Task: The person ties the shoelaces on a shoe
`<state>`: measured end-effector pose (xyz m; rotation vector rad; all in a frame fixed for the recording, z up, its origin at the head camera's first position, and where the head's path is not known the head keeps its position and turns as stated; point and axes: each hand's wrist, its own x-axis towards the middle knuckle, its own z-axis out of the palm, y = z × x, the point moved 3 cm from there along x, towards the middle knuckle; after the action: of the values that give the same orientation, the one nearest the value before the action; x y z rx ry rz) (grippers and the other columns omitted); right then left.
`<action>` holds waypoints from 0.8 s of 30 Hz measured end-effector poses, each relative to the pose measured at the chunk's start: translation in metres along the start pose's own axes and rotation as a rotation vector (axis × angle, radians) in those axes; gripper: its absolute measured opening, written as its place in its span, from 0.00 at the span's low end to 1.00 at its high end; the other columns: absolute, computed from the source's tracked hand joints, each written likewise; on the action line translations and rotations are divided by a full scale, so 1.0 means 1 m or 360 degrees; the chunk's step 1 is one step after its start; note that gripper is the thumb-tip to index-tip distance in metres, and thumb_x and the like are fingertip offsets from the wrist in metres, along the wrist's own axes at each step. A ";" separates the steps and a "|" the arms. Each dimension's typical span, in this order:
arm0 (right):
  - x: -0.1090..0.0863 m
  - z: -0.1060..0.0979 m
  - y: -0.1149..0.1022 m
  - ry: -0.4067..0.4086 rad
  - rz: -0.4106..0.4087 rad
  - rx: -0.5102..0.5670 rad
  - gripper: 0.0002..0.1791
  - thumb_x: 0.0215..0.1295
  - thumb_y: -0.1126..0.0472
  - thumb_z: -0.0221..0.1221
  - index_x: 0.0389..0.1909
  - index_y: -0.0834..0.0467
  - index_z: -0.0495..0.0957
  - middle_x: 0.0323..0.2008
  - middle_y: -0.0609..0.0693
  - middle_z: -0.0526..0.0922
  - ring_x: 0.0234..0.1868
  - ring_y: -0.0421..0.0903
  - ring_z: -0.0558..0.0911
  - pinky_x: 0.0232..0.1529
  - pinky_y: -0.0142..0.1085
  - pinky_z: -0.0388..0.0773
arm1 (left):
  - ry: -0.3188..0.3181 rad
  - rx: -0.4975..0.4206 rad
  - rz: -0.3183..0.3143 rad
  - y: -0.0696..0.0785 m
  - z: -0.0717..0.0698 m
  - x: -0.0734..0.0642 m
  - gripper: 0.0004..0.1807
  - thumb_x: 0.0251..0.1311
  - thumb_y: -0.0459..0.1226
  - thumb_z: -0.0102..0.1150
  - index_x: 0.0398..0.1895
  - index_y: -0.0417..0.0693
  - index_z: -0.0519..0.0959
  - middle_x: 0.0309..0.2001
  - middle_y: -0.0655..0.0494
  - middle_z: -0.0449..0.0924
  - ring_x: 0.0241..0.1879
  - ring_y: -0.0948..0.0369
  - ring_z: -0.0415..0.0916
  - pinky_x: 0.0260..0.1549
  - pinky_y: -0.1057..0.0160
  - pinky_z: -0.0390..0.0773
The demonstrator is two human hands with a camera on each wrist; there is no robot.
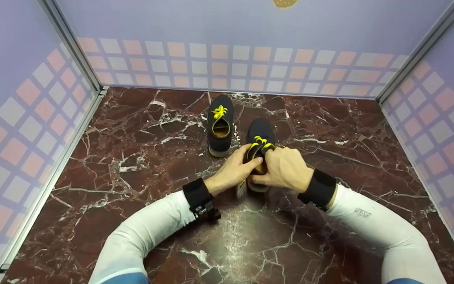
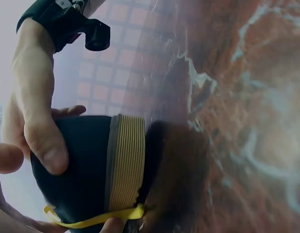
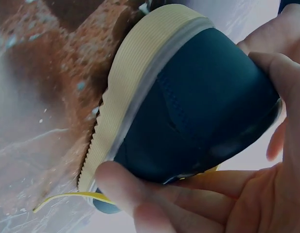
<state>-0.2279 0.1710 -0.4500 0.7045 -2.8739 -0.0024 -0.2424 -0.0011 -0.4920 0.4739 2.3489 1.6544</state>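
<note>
While left hand (image 1: 233, 169) and right hand (image 1: 288, 169) both grasp the near shoe (image 1: 260, 128) at their 12 o'clock, the yellow strip (image 3: 72, 195) beside its sole (image 2: 126, 165) could get trapped underneath if they tilt it.

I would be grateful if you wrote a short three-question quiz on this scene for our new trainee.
1. Fill in the blank: In the head view, the farther shoe has laces coloured ____.

2. Multiple choice: What are the left hand and the right hand holding?
A) Only the farther shoe
B) Only the nearer shoe
C) One shoe each

3. True or false: In the right wrist view, the sole of the held shoe is black and perfectly smooth.

Key:
1. Yellow.
2. B; both hands are on the nearer shoe.
3. False; the sole is pale and ridged.
</note>
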 end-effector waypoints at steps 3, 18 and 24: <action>-0.003 -0.002 -0.005 -0.0019 -0.0009 -0.0026 0.35 0.58 0.24 0.73 0.19 0.49 0.72 0.17 0.50 0.78 0.17 0.51 0.78 0.18 0.52 0.82 | -0.0019 0.0050 -0.0012 0.000 -0.005 -0.003 0.37 0.79 0.48 0.61 0.84 0.39 0.68 0.79 0.38 0.77 0.77 0.45 0.77 0.80 0.45 0.75; 0.010 -0.006 0.046 -0.0206 0.0313 0.0863 0.39 0.85 0.32 0.54 0.16 0.52 0.81 0.14 0.49 0.82 0.13 0.47 0.80 0.17 0.37 0.74 | 0.0237 0.0372 0.0018 0.005 -0.035 -0.002 0.19 0.80 0.50 0.60 0.37 0.49 0.91 0.36 0.50 0.93 0.32 0.59 0.86 0.38 0.62 0.82; 0.017 0.019 0.066 -0.0384 0.0575 0.1242 0.43 0.84 0.29 0.52 0.29 0.62 0.92 0.22 0.57 0.92 0.22 0.59 0.93 0.25 0.48 0.90 | 0.0004 0.0044 -0.0372 -0.003 -0.029 0.011 0.38 0.85 0.62 0.50 0.17 0.52 0.84 0.15 0.59 0.80 0.14 0.62 0.77 0.17 0.62 0.74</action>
<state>-0.2762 0.2210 -0.4624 0.2694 -3.1499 1.2008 -0.2634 -0.0228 -0.4854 0.1924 2.3291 1.5182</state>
